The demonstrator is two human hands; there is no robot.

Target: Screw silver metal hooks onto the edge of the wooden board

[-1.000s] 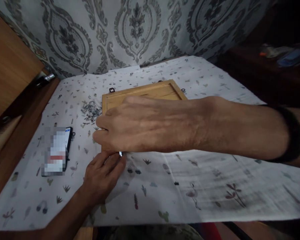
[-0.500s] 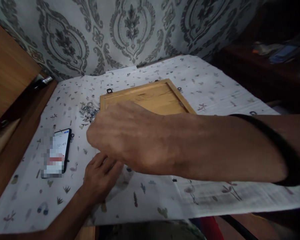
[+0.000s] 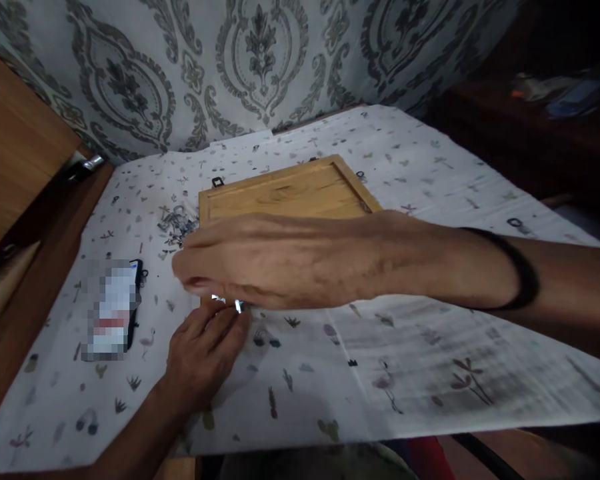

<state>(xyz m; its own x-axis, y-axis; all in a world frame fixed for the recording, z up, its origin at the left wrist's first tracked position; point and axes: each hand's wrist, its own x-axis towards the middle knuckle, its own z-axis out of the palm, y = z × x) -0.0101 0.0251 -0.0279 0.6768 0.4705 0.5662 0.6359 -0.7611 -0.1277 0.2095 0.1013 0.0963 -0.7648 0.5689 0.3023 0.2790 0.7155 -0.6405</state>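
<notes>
A framed wooden panel (image 3: pixel 285 192) lies flat, askew on the patterned cloth (image 3: pixel 325 380).
It's honey-coloured, a raised border round a recessed, grained face; the right hand (image 3: pixel 260 257) covers its near part. Bright metal (image 3: pixel 239 306) glints at the left hand's (image 3: pixel 207 350) fingertips, its shape mostly hidden.

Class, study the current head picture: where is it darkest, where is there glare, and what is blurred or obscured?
Head view: deep shadow at upper right, dulling the clutter; head view: glare whitens a small shiny piece, while the wooden panel shows no strong glare; head view: metal bits look soft, hard to tell apart; head view: pixelation masks the phone's screen.
</notes>
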